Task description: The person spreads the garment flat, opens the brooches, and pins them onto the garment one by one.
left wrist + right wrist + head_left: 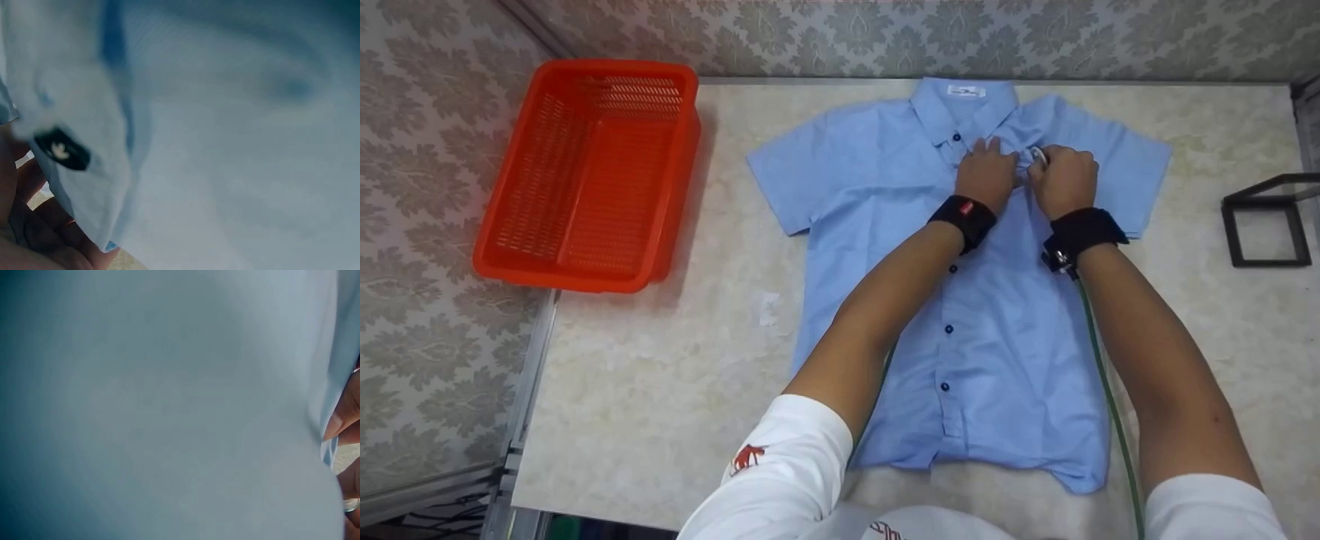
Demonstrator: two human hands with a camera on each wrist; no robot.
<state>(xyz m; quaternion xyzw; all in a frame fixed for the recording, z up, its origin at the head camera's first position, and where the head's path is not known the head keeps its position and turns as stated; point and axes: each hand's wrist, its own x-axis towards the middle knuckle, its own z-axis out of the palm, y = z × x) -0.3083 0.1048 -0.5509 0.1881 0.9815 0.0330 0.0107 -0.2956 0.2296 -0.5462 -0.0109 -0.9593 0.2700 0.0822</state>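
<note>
A light blue short-sleeved shirt with dark buttons lies front up on the table, collar toward the wall. My left hand grips its chest cloth beside the button placket. Close by on the right, my right hand pinches gathered cloth. A shiny silver curved piece shows at the right hand's fingers; its kind is unclear. In the left wrist view, fingers lie behind a cloth edge bearing a dark button. Fingertips hold a fold at the right of the right wrist view, where cloth hides most else.
An orange-red plastic basket stands at the table's back left. On the right is a black square frame. A green cable runs from the right wristband over the shirt's side. A patterned wall borders the back.
</note>
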